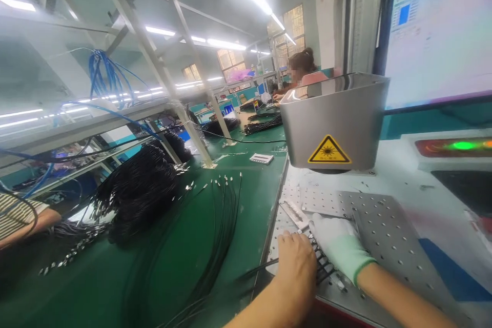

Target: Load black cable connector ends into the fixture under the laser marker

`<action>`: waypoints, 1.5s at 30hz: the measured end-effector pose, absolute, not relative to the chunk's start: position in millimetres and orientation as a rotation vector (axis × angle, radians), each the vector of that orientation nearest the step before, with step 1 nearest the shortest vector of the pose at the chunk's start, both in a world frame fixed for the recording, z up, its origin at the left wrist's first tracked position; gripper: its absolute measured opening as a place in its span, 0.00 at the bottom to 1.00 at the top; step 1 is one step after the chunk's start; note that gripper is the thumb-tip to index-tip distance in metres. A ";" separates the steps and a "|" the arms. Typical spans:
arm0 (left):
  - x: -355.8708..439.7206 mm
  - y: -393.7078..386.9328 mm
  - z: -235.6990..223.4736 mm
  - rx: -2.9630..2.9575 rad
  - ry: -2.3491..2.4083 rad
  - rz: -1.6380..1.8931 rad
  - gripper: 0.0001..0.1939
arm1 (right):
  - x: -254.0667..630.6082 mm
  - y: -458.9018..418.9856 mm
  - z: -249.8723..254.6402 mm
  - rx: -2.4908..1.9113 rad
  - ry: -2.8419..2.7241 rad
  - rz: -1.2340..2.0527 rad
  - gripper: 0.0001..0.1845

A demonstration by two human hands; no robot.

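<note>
- Head view, far left of the grey housing (332, 123): striped sleeve (17, 215) and forearm, near a heaped black cable pile (142, 189).
- Lower left of the housing: loose cables (226, 215) fanned over the green tabletop (249, 189), with green surface showing between them and the metal bed's (282, 215) left edge.
- Below the housing, just inside that edge: left hand (296, 264), bare, fingers curled down against the cable row (323, 266); cannot tell how firm the grip.
- Against the row's right side: right hand (338, 243), gloved, partly extended, fingertips hidden; cannot tell whether gripping.
- Lower right of the housing: perforated plate (388, 236), surface showing beyond the glove.
- Right of the housing: lit monitor (442, 36).
</note>
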State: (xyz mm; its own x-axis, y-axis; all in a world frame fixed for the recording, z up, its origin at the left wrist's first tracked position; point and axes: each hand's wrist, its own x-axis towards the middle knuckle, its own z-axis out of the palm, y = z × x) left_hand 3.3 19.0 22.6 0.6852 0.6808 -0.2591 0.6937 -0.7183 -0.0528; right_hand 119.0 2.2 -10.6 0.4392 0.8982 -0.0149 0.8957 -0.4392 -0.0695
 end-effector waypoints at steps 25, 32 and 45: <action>-8.6 35.1 32.9 2.834 1.183 -0.377 0.16 | 120.9 11.2 -25.8 -2.564 -1.689 -0.002 0.17; -5.8 39.7 27.6 2.822 1.110 -0.420 0.19 | 121.1 11.3 -25.3 -2.583 -1.735 0.014 0.19; -0.6 48.8 22.0 3.002 0.712 -0.502 0.18 | 126.2 8.2 -18.3 -2.588 -1.783 0.145 0.16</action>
